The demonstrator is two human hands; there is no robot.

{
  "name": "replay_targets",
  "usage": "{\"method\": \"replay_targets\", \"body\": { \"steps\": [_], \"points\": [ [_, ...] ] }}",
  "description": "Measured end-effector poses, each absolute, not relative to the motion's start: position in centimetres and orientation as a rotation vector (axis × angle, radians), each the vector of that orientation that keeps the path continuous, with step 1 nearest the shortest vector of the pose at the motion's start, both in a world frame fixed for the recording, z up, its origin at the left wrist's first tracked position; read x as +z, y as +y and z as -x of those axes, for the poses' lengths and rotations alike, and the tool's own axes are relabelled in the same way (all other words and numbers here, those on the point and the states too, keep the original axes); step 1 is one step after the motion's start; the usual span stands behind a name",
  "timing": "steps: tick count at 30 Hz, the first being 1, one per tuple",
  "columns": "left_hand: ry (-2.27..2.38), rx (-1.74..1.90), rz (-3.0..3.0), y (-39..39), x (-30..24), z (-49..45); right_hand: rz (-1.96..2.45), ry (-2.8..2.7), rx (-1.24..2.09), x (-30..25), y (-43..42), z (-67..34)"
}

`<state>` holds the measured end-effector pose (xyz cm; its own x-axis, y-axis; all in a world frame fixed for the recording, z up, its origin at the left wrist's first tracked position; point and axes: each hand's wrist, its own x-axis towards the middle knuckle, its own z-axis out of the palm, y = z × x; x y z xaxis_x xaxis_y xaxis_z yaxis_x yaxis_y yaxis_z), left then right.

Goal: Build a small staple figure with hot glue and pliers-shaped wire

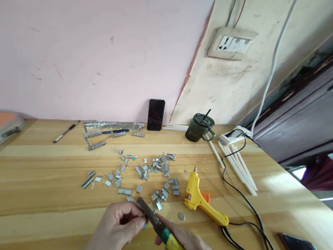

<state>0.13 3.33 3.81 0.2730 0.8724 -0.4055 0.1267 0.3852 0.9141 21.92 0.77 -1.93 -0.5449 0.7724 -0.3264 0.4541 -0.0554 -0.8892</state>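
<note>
My right hand (188, 243) grips the green and yellow handles of a pair of pliers (156, 223) near the front edge of the wooden table (38, 190). The dark jaws point up and left toward my left hand (121, 220). That hand's fingers are pinched together at the jaw tips on a small silvery piece that I can barely make out. Several small cut mirror pieces (147, 173) lie scattered just beyond both hands.
A yellow glue gun (200, 200) lies right of my hands, its black cord (242, 196) trailing to a power strip (231, 136). White glue sticks (238, 165), a green cup (198, 127), a phone (155, 114) against the wall, mirror strips (109, 132) and a pen (66, 131) sit farther back.
</note>
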Motion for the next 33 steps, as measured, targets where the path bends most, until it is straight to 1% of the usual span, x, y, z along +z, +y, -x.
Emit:
{"method": "replay_targets", "body": {
  "steps": [5,7,10,12,16,18,21,26,28,33],
  "points": [
    [1.271,0.677,-1.267,2.9,4.2,-0.3,1.326,-2.023,1.673,-0.8,1.1,-21.9],
    [1.298,0.695,-1.317,2.7,4.3,-0.4,1.334,-2.086,1.601,-0.7,1.0,-21.9],
    [1.280,0.672,-1.331,2.9,4.1,-0.3,1.365,-2.224,1.396,-1.0,0.6,-21.9],
    [1.237,0.618,-1.297,3.0,3.9,-0.2,1.346,-2.252,1.349,-1.1,0.4,-21.9],
    [1.203,0.585,-1.251,3.3,3.7,0.0,1.309,-2.102,1.533,-0.8,0.4,-22.0],
    [1.199,0.595,-1.246,3.2,3.6,0.0,1.275,-2.072,1.557,-0.6,0.5,-22.0],
    [1.201,0.579,-1.182,3.1,3.4,-0.2,1.221,-2.140,1.462,-0.7,0.6,-22.0],
    [1.204,0.582,-1.130,3.1,2.7,-0.3,1.325,-2.274,1.311,-1.2,0.5,-21.8],
    [1.198,0.592,-1.149,3.2,2.5,-0.3,1.342,-2.224,1.345,-0.9,0.5,-21.7],
    [1.210,0.632,-1.165,3.1,2.2,-0.4,1.450,-2.022,1.608,1.2,0.9,-21.1]
  ]
}}
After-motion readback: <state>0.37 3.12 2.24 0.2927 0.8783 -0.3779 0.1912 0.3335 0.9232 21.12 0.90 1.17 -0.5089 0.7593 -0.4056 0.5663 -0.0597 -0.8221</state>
